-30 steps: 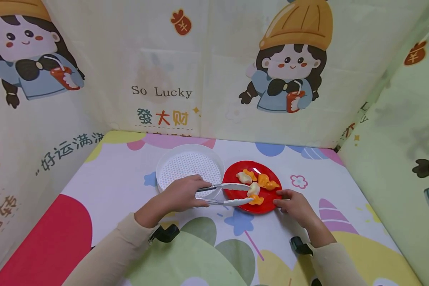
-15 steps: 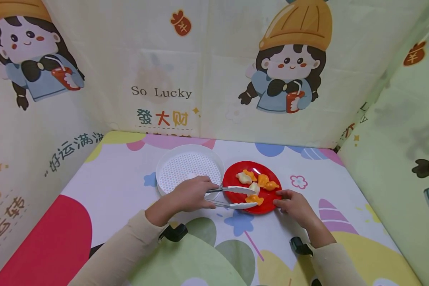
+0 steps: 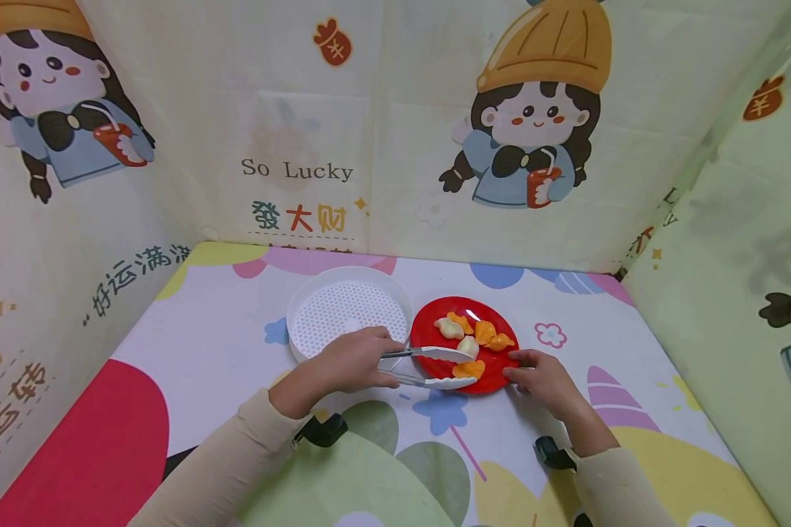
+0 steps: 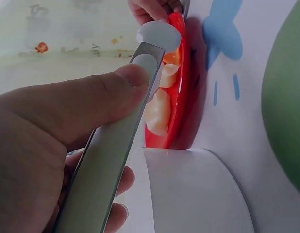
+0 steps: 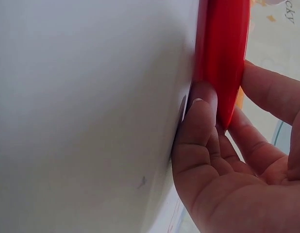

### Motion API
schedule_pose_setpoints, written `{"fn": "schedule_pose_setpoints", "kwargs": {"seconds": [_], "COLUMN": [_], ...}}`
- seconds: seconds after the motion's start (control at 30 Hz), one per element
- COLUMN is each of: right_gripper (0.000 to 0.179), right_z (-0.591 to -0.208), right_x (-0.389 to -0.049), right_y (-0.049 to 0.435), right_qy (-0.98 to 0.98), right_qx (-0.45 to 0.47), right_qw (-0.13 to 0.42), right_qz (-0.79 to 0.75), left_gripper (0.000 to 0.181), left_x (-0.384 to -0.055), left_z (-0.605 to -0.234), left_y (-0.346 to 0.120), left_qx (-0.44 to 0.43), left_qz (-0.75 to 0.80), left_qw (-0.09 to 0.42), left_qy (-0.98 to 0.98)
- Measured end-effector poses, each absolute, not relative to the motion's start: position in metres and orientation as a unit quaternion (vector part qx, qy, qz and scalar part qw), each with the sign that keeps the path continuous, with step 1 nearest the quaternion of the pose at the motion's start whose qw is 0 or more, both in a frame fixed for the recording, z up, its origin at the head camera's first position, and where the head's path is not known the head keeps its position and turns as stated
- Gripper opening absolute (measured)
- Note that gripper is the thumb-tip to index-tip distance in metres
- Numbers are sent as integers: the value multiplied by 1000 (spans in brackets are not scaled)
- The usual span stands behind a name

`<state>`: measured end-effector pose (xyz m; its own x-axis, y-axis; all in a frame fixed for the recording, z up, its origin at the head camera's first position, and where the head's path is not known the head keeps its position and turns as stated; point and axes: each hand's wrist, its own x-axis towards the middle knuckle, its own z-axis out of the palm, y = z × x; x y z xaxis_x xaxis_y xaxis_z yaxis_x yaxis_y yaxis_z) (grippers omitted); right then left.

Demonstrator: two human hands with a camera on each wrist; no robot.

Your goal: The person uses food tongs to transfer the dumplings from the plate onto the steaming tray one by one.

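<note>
My left hand (image 3: 351,359) grips a pair of metal tongs with white tips (image 3: 438,353), the thumb lying along one arm of them in the left wrist view. The tongs' spread tips reach over a red plate (image 3: 427,322), one on each side of an orange dumpling (image 3: 469,369); whether they touch it I cannot tell. Two white dumplings (image 3: 450,328) and several more orange ones (image 3: 485,332) lie on the plate. At the plate's right edge, my right hand (image 3: 546,382) pinches the red rim (image 5: 223,53), with fingers on both sides of it.
A round white tray (image 3: 332,311) with a perforated bottom stands left of the plate, its wall (image 4: 198,189) close to my left hand. Behind the patterned tabletop (image 3: 231,322) rises a printed cloth backdrop (image 3: 415,132), with more cloth at both sides.
My left hand has carried the tongs slightly right and toward me, so the tips now stand around the front orange dumpling. The right hand and the plate have stayed put.
</note>
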<state>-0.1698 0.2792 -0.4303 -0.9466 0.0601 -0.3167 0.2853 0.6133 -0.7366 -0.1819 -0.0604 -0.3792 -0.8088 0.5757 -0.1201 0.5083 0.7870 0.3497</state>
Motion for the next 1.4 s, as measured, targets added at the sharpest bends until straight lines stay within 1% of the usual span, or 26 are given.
{"fn": "schedule_pose_setpoints", "kwargs": {"seconds": [0.67,0.93,1.4], "right_gripper": [55,54,54], "right_z": [-430,-430,-431], "right_x": [-168,-169,-169], "right_y": [278,279,279], "right_qy": [889,890,889], "right_qx": [101,100,99], "right_qw": [132,132,133], "right_qz": [-426,-425,-428], "left_gripper": [60,56,44], "left_x": [-184,-186,-185], "left_z": [-379,-380,-381], "left_y": [-55,-52,-56], "left_qx": [293,298,309], "left_qz": [148,153,180], "left_qw": [93,97,104], "left_qy": [940,937,928]}}
